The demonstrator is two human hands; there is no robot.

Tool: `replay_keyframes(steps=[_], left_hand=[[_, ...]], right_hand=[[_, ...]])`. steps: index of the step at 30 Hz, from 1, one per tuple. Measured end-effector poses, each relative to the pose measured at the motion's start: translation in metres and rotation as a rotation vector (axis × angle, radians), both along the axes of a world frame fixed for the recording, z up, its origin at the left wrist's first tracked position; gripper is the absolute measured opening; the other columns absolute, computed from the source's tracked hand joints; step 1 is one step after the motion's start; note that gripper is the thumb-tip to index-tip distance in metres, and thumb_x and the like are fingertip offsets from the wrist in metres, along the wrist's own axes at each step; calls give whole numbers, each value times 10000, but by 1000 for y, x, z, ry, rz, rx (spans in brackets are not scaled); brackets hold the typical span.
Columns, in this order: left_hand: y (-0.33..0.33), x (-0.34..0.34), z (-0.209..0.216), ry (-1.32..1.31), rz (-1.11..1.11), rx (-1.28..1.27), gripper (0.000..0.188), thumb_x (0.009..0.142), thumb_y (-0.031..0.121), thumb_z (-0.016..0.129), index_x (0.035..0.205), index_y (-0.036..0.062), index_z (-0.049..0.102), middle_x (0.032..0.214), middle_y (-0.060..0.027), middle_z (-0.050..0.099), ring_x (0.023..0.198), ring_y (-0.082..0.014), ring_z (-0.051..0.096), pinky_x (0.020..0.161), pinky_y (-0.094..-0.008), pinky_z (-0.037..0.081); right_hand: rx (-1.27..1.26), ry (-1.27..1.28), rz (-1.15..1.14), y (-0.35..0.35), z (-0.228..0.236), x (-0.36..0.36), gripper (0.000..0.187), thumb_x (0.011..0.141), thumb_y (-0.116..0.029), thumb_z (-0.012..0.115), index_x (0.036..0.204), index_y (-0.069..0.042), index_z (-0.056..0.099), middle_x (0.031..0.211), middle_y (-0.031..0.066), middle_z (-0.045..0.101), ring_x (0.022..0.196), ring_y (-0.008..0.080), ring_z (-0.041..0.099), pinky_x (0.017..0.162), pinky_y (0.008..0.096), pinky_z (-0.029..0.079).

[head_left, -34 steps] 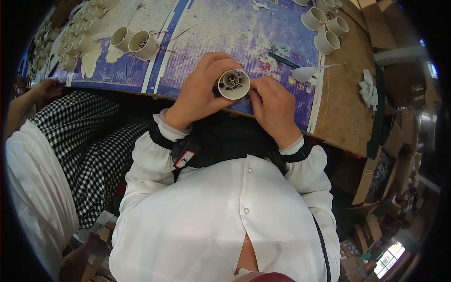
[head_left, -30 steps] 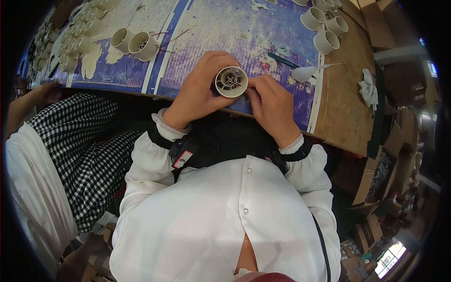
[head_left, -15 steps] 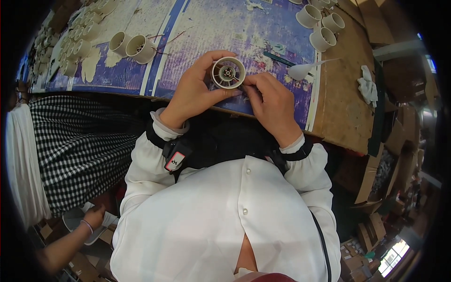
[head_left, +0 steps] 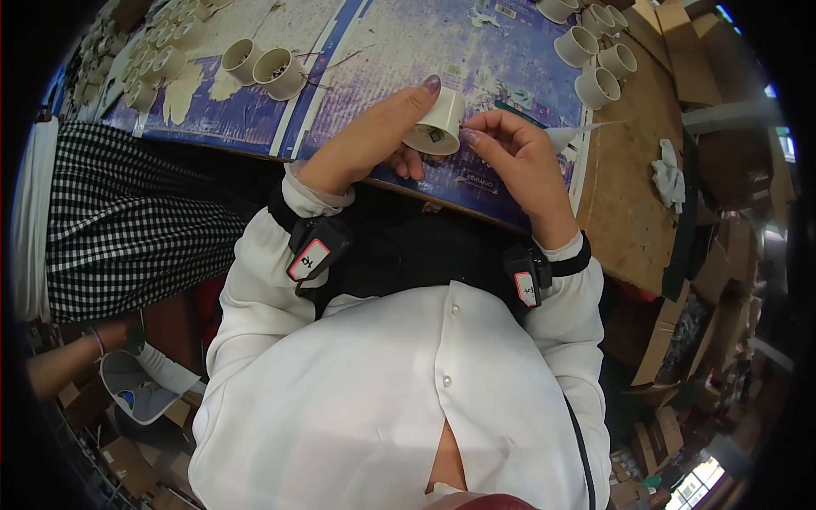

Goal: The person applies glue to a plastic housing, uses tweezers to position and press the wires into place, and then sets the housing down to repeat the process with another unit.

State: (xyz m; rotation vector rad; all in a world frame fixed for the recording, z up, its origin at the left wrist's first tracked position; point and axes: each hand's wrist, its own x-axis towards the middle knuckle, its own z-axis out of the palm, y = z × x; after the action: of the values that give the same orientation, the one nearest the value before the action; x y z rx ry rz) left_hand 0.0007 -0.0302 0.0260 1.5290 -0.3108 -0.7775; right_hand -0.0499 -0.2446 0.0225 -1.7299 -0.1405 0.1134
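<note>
My left hand (head_left: pixel 370 140) is closed around a white plastic cup-shaped housing (head_left: pixel 451 104) above the near part of the table. The housing is tipped so its rim faces down toward me, and a small dark square shows inside. My thumb lies over its upper side, with other fingers curled beneath the rim. At the housing's right side, my right hand (head_left: pixel 525 166) has thumb and forefinger pinched together. What sits in that pinch, if anything, is too small to make out. Beyond my right hand lie a thin dark green tool (head_left: pixel 515 111) and a white piece with a long pointed tail (head_left: pixel 568 134).
Two similar housings (head_left: pixel 279 78) with wires stand at left, with many more (head_left: pixel 161 64) behind. Another group (head_left: pixel 597 88) stands at far right. Crumpled white tissue (head_left: pixel 668 176) lies near the cardboard's right edge. A co-worker's arm (head_left: pixel 64 367) reaches in at lower left.
The housing has tipped from facing up, with its round inner parts showing, to rim down toward me. My left thumb has come over its top. My right hand has shifted slightly right.
</note>
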Motion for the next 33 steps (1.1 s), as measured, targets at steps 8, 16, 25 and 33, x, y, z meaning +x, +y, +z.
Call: replay_keyframes(steps=[8, 16, 25, 33], left_hand=[[4, 0, -5, 25, 51, -59, 483, 1022, 414, 517, 1381, 94, 468, 1103, -78, 662, 757, -115, 665, 565, -182, 506], [13, 2, -3, 34, 20, -189, 563, 903, 203, 736, 1385, 87, 468, 1178, -95, 652, 997, -151, 664, 688, -225, 546], [5, -7, -22, -199, 53, -347, 521, 802, 55, 799, 1260, 105, 557, 1236, -81, 610, 1091, -187, 617, 917, -285, 508], [-2, -9, -21, -576, 74, -144, 435, 727, 15, 802, 1114, 97, 620, 1269, -107, 585, 1167, -235, 568, 955, -342, 482]], right_hand=[[-203, -26, -3, 0, 2, -5, 153, 937, -67, 659, 1078, -11, 657, 969, -14, 660, 865, 50, 579, 786, 200, 463], [-410, -202, -61, 5, 6, -14, 125, 893, -25, 680, 1017, -14, 670, 896, 28, 650, 761, 93, 597, 681, 234, 465], [-544, -524, -157, 3, -8, -16, 151, 838, 4, 701, 979, -43, 671, 898, 106, 648, 748, 256, 653, 629, 304, 501], [-502, -503, -184, 1, -13, -13, 170, 830, 15, 703, 983, -40, 656, 901, 107, 647, 768, 282, 660, 645, 323, 517]])
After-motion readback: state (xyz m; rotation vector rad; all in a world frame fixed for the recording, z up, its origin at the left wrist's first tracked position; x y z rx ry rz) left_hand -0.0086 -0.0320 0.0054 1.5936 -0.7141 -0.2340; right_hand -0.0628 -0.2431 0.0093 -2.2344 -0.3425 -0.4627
